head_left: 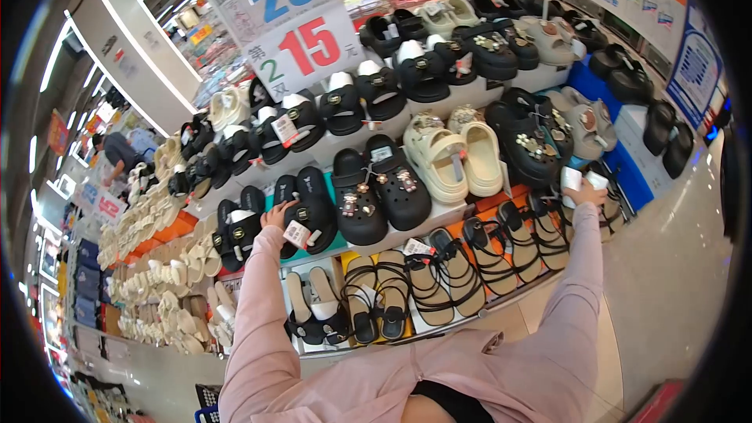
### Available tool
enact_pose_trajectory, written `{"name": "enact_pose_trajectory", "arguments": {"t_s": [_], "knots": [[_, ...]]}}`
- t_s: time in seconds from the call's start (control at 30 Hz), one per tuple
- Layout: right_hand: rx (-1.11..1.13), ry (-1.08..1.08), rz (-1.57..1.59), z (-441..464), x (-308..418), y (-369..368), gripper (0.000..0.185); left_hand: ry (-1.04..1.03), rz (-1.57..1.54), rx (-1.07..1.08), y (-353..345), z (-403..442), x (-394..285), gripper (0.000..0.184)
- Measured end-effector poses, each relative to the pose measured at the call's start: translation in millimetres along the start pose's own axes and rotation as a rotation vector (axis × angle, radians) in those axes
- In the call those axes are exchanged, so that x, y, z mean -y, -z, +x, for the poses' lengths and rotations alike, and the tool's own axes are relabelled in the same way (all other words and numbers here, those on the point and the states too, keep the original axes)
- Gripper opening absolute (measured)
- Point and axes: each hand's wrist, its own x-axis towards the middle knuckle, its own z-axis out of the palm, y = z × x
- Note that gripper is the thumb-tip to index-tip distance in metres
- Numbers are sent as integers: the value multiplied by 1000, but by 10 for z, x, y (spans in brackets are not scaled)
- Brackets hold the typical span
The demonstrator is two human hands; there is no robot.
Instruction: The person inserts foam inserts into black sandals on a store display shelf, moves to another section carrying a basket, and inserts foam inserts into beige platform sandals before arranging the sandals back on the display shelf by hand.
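My left hand (pixel 276 216) is at the edge of a pair of black slides (pixel 313 211) with a white tag, its fingers closed over a strap. My right hand (pixel 586 193), at the right end of the rack, is closed on small white pieces (pixel 573 179) that look like shoe stuffing; their exact kind is unclear. Black strappy sandals (pixel 540 227) sit just below and beside that hand. Between my hands stand black clogs with charms (pixel 360 197) and cream clogs (pixel 435 158).
Tiered shoe boxes carry rows of footwear, with flat sandals (pixel 368 298) along the front edge. A price sign (pixel 286 19) rises at the back. Pale sandals (pixel 168 282) fill the left side. A person (pixel 119 155) is far left. Tiled floor (pixel 658 290) lies right.
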Motion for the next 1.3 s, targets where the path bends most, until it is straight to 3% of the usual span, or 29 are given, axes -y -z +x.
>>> {"name": "enact_pose_trajectory", "arguments": {"t_s": [0.3,0.47,0.53,0.6,0.63,0.7,0.77,0.93,1.1,1.17,1.2,1.27,1.3], "knots": [[-237,161,285,-575,-138,620,93,2,-1,-1,97,-109,-104,64],[-325,536,447,-1047,-125,596,92,0,-41,-18,0,-8,-26,62],[-269,718,457,-1485,-75,408,96,-13,-39,-54,3,-59,-43,64],[-146,844,598,-1960,-48,13,100,-8,-52,-61,-51,-8,-3,80],[-43,930,728,-2262,-19,-126,101,-17,-46,-53,-42,-15,-3,91],[86,978,652,-2899,72,-335,107,-61,-38,-49,-6,-70,-4,120],[118,1084,661,-3443,188,-517,105,-71,-31,-36,105,-189,-78,122],[285,1215,615,-4449,608,-566,99,-186,-24,-290,278,-666,-164,116],[248,1347,520,-5176,1057,-613,91,-502,-477,-763,-16,-1217,-23,56],[285,1378,492,-5521,1231,-637,92,-683,-985,-486,-32,-1654,17,57],[297,1403,484,-5690,1314,-674,92,-646,-1296,-305,-156,-1847,23,64],[258,1449,442,-6004,1437,-760,86,-596,-1621,-71,-341,-2001,137,74],[211,1496,436,-6131,1474,-801,85,-611,-1620,-63,-286,-2097,206,77]]}}
